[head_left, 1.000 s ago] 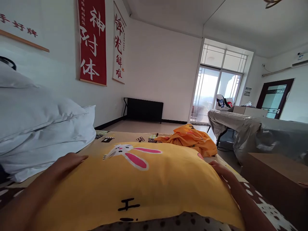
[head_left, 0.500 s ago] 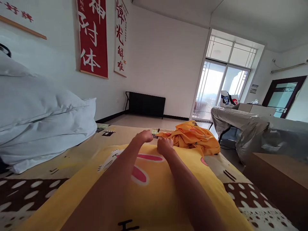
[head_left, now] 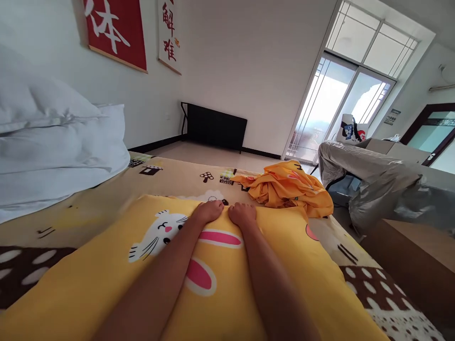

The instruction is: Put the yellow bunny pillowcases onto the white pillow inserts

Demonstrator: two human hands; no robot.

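Observation:
A yellow pillow (head_left: 227,289) printed with a white cat face and pink rabbit ears lies in front of me, reaching past the lower edge of the view. At its far edge, my left hand (head_left: 210,211) is closed on the fabric with the fingers curled over. Close beside it on the right, my right hand (head_left: 242,214) grips the same edge in a fist. The fingertips of both hands are hidden behind the edge. Just beyond, a crumpled orange cloth (head_left: 284,189) touches the pillow's far right side.
Beneath everything spreads a beige and brown patterned blanket (head_left: 185,175). White pillows (head_left: 71,147) are piled at the left. On the right stand a cardboard box (head_left: 408,251) and furniture wrapped in plastic (head_left: 377,166). A black folded panel (head_left: 215,125) leans by the far wall.
The view has tilted downward, and more of the pillow and its cat face shows. Both hands stay at the pillow's far edge, and the pillow lies flatter and wider.

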